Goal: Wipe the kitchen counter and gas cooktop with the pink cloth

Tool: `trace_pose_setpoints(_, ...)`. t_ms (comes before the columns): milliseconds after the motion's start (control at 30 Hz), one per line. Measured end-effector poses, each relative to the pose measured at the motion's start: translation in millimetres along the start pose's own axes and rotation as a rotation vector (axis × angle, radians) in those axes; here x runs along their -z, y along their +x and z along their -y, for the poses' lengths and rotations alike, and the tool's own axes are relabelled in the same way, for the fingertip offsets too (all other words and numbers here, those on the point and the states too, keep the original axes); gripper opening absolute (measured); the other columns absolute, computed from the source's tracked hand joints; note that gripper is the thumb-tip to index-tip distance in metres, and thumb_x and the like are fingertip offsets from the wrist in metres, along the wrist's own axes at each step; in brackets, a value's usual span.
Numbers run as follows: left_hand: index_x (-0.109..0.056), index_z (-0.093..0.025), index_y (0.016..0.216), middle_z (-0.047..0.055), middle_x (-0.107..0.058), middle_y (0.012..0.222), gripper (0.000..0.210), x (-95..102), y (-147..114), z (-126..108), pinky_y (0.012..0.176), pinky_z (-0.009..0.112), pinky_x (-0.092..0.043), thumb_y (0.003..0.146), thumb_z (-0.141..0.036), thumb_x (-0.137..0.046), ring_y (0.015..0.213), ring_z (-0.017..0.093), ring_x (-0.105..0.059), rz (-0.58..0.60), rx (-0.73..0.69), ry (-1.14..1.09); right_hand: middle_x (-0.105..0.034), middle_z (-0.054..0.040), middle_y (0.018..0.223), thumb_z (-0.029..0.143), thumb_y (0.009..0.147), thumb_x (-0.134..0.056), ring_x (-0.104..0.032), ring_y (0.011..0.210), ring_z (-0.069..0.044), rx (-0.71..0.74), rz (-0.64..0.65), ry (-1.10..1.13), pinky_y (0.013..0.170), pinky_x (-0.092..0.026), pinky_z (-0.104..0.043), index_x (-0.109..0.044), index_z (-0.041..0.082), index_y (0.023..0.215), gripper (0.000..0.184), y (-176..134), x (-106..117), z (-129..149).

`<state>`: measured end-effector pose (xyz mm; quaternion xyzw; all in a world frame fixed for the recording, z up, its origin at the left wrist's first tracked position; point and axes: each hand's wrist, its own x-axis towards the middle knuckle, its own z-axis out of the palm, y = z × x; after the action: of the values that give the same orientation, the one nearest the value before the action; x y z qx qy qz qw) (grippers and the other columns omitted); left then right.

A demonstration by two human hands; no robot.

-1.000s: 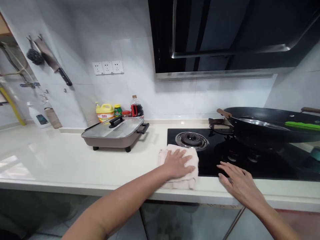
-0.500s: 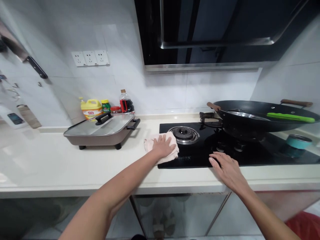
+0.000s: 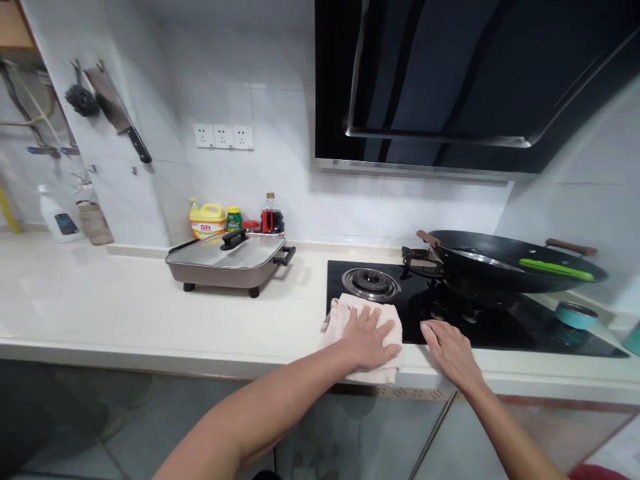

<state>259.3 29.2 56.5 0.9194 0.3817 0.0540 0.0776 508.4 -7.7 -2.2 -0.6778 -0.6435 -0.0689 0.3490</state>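
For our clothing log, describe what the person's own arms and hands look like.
The left hand and right hand are gloveless, with no rings visible. The left forearm and right forearm show no sleeve, watch or bracelet. Nail details are unclear.

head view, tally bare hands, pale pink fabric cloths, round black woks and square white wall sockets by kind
Bare left hand and bare right hand: 2
Pale pink fabric cloth: 1
Round black wok: 1
Square white wall sockets: 3
Total: 7
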Motion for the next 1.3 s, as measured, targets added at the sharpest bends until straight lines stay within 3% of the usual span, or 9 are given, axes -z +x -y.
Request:
trace_pose_setpoints(200, -0.033, -0.032, 0.164, 0.007, -0.015, 0.177, 0.081, -2.3, 14, -4, 0.126, 0.070, -0.001, 0.096, -0.076, -0.028, 0.162, 0.041, -0.007, -0.008, -0.040, -0.035, -0.067, -0.0077, 0.133, 0.067, 0.100, -0.027, -0.058, 0.123, -0.030, -0.103, -0.033, 0.134, 0.109, -0.042, -0.053, -0.070, 0.029, 0.120, 0.061, 4, 1, -2)
trace_pose_setpoints(467, -0.032, -0.029, 0.165, 0.009, -0.017, 0.177, 0.076, -3.7, 52, -33, 0.125, 0.071, -0.004, 0.100, -0.067, -0.020, 0.162, 0.041, -0.009, 0.012, -0.103, -0.032, -0.065, -0.0092, 0.134, 0.061, 0.102, -0.031, -0.055, 0.129, -0.028, 0.008, -0.100, 0.087, 0.112, -0.041, -0.049, -0.066, 0.027, 0.123, 0.053, 2, -3, -6)
trace_pose_setpoints(667, -0.032, -0.031, 0.164, 0.006, -0.019, 0.177, 0.069, 6.6, 87, -38, 0.126, 0.068, -0.009, 0.102, -0.057, -0.021, 0.162, 0.035, -0.013, 0.093, -0.163, -0.044, -0.066, -0.0098, 0.132, 0.058, 0.104, -0.030, -0.056, 0.128, -0.028, 0.044, -0.087, 0.048, 0.112, -0.040, -0.049, -0.066, 0.026, 0.123, 0.051, 2, -3, -13)
trace_pose_setpoints(833, -0.028, -0.026, 0.165, 0.008, -0.020, 0.176, 0.074, 3.9, 79, -34, 0.129, 0.063, -0.007, 0.101, -0.062, -0.023, 0.163, 0.033, -0.012, 0.063, -0.152, -0.056, -0.067, -0.0126, 0.130, 0.059, 0.104, -0.026, -0.057, 0.127, -0.030, 0.033, -0.099, -0.013, 0.110, -0.042, -0.051, -0.066, 0.023, 0.123, 0.057, 2, -4, -15)
trace_pose_setpoints(900, -0.026, -0.022, 0.165, 0.011, -0.025, 0.174, 0.081, 0.7, 60, -24, 0.130, 0.059, -0.009, 0.099, -0.067, -0.029, 0.162, 0.032, -0.014, 0.023, -0.164, -0.078, -0.069, -0.0120, 0.126, 0.059, 0.103, -0.026, -0.059, 0.123, -0.030, 0.042, -0.095, -0.002, 0.109, -0.043, -0.051, -0.066, 0.024, 0.121, 0.056, 2, -5, -14)
trace_pose_setpoints(967, -0.033, -0.022, 0.163, 0.011, -0.028, 0.173, 0.082, 0.8, 35, -4, 0.131, 0.056, -0.012, 0.097, -0.072, -0.036, 0.162, 0.031, -0.017, -0.008, -0.141, -0.095, -0.071, -0.0108, 0.123, 0.060, 0.102, -0.030, -0.061, 0.120, -0.030, 0.057, -0.067, 0.035, 0.108, -0.045, -0.050, -0.068, 0.026, 0.119, 0.054, 3, -4, -16)
trace_pose_setpoints(1133, -0.059, -0.038, 0.146, 0.007, -0.039, 0.169, 0.059, 20.7, -18, 69, 0.126, 0.066, -0.016, 0.099, -0.070, -0.040, 0.157, 0.034, -0.029, -0.145, 0.037, 0.022, -0.070, -0.0110, 0.127, 0.063, 0.098, -0.038, -0.061, 0.122, -0.030, 0.043, -0.103, 0.092, 0.109, -0.046, -0.051, -0.070, 0.026, 0.116, 0.052, 7, 14, -52)
trace_pose_setpoints(1200, -0.056, -0.041, 0.147, 0.006, -0.042, 0.167, 0.055, 31.3, -22, 96, 0.124, 0.068, -0.018, 0.102, -0.064, -0.035, 0.156, 0.033, -0.032, -0.132, 0.116, 0.052, -0.070, -0.0122, 0.125, 0.065, 0.096, -0.040, -0.062, 0.120, -0.033, 0.016, -0.158, -0.002, 0.108, -0.046, -0.053, -0.071, 0.025, 0.113, 0.053, 8, 26, -80)
trace_pose_setpoints(1300, -0.046, -0.042, 0.154, 0.004, -0.034, 0.172, 0.055, 41.6, -4, 130, 0.124, 0.064, -0.023, 0.104, -0.057, -0.032, 0.159, 0.031, -0.028, -0.060, 0.282, 0.027, -0.071, -0.0134, 0.120, 0.065, 0.095, -0.037, -0.064, 0.115, -0.035, -0.031, -0.212, -0.116, 0.105, -0.047, -0.055, -0.072, 0.024, 0.106, 0.055, 4, 38, -120)
